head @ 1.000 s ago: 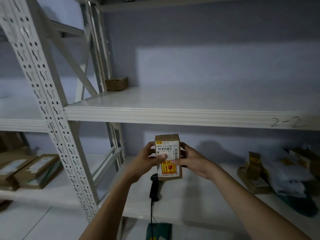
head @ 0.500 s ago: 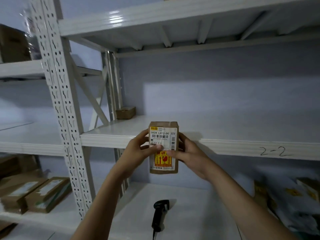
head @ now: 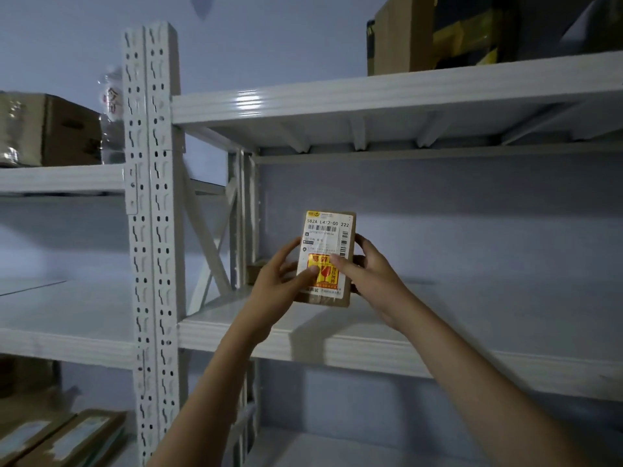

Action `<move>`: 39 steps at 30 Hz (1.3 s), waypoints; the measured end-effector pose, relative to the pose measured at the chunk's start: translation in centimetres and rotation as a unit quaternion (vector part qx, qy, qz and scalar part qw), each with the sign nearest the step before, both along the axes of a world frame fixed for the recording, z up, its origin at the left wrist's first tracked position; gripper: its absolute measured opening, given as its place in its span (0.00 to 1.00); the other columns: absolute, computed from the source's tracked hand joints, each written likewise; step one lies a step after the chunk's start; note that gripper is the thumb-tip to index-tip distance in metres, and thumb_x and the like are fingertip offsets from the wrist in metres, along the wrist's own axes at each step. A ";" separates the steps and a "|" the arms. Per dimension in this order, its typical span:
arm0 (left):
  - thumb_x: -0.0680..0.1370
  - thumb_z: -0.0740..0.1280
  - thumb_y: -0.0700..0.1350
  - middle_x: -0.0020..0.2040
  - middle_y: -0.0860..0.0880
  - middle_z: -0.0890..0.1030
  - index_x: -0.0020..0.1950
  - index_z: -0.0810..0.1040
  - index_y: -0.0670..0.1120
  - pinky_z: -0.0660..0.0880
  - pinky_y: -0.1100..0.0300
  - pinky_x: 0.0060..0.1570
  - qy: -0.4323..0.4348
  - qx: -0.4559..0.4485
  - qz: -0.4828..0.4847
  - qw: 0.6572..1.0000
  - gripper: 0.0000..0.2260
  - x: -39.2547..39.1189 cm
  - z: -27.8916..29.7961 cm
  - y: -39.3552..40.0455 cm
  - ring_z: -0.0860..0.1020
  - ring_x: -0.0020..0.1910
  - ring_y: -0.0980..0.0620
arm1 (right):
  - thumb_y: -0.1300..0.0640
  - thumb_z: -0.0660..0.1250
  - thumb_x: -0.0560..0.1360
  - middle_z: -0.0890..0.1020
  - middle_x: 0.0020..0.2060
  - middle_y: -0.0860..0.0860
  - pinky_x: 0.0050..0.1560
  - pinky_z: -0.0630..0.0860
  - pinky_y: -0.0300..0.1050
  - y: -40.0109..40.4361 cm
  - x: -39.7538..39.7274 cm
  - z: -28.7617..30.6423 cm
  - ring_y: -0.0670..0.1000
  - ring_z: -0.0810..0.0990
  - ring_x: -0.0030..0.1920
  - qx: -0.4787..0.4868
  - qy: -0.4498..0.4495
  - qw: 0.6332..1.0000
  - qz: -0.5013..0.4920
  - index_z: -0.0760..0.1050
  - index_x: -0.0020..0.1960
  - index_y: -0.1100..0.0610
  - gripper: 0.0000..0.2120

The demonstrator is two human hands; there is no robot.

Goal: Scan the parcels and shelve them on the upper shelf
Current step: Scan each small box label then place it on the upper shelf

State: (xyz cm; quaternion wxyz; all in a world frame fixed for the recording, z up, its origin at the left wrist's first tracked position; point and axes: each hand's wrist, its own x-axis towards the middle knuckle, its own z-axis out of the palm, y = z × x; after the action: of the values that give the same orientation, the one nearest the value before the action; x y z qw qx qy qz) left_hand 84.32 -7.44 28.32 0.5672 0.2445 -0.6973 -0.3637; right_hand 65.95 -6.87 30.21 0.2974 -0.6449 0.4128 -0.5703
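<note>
- Fingers (head: 312,272) of the left hand (head: 276,288) curl round the left edge of the parcel (head: 325,257), the thumb lying across the front over the red and yellow sticker (head: 324,275).
- Right hand (head: 372,278) grips the parcel's right edge, thumb pressed on the front near the sticker's top, the other fingers wrapped behind the box.
- Between the 2 hands the parcel, a small brown cardboard box, stands upright with its white shipping label (head: 328,232) facing the camera; barcodes and printed codes show on it.
- Both forearms reach up from the bottom of the view, and the parcel is held over the front part of the white shelf (head: 404,352); whether its bottom edge touches the board I cannot tell.
- Behind the left hand, a small brown box (head: 253,269) sits at the back left corner of that shelf, mostly hidden.
- Above, a higher shelf (head: 371,99) carries a large cardboard box (head: 397,38) with dark wrapped goods beside it.
- Left of the hands stands a white perforated upright post (head: 151,214).
- Beyond the post, the neighbouring rack holds a cardboard box (head: 50,129) and a clear plastic wrapped item (head: 111,106) on its upper level, and flat brown parcels (head: 60,439) low at the bottom left.
</note>
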 end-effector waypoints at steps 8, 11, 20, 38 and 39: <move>0.76 0.72 0.52 0.52 0.47 0.85 0.70 0.70 0.57 0.82 0.44 0.50 -0.070 0.012 0.037 0.997 0.24 2.6 0.7 -9.8 0.85 0.48 0.49 | 0.50 0.67 0.81 0.80 0.66 0.50 0.56 0.82 0.50 -6.6 3.3 0.9 0.51 0.83 0.58 0.057 0.080 0.992 -0.074 0.62 0.75 0.48 0.26; 0.74 0.72 0.56 0.48 0.46 0.85 0.68 0.71 0.59 0.82 0.44 0.49 -0.096 0.024 0.075 0.992 0.23 3.0 0.1 -13.1 0.85 0.46 0.48 | 0.52 0.70 0.79 0.78 0.66 0.43 0.59 0.79 0.41 -8.0 3.7 0.6 0.44 0.78 0.63 0.061 0.176 0.980 -0.063 0.64 0.74 0.48 0.26; 0.72 0.72 0.61 0.55 0.50 0.81 0.62 0.77 0.52 0.80 0.59 0.46 -0.335 0.106 0.039 0.935 0.22 4.5 0.1 -17.5 0.79 0.55 0.51 | 0.32 0.77 0.59 0.81 0.60 0.48 0.64 0.77 0.50 -14.2 4.0 0.0 0.51 0.80 0.59 0.124 0.479 0.865 -0.086 0.73 0.69 0.50 0.43; 0.77 0.69 0.53 0.67 0.45 0.76 0.67 0.77 0.45 0.70 0.56 0.63 -0.631 -0.067 0.246 0.732 0.21 4.0 3.0 -28.7 0.74 0.64 0.45 | 0.43 0.63 0.82 0.78 0.64 0.58 0.60 0.75 0.47 -25.4 6.1 -0.2 0.57 0.79 0.62 0.141 0.593 0.784 -0.118 0.69 0.72 0.61 0.26; 0.78 0.69 0.52 0.64 0.45 0.78 0.65 0.78 0.43 0.72 0.57 0.60 -0.629 -0.070 0.248 0.734 0.19 3.9 2.8 -29.2 0.76 0.61 0.45 | 0.43 0.62 0.82 0.78 0.64 0.58 0.60 0.75 0.47 -26.0 6.2 -0.2 0.57 0.79 0.62 0.137 0.598 0.780 -0.122 0.69 0.72 0.62 0.27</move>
State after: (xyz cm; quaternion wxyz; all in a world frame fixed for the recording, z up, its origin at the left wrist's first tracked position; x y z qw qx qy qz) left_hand 88.20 -36.68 31.15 0.0850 0.5411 -0.8331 0.0767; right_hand 72.13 -32.83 30.03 0.0045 -0.7529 0.6569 -0.0393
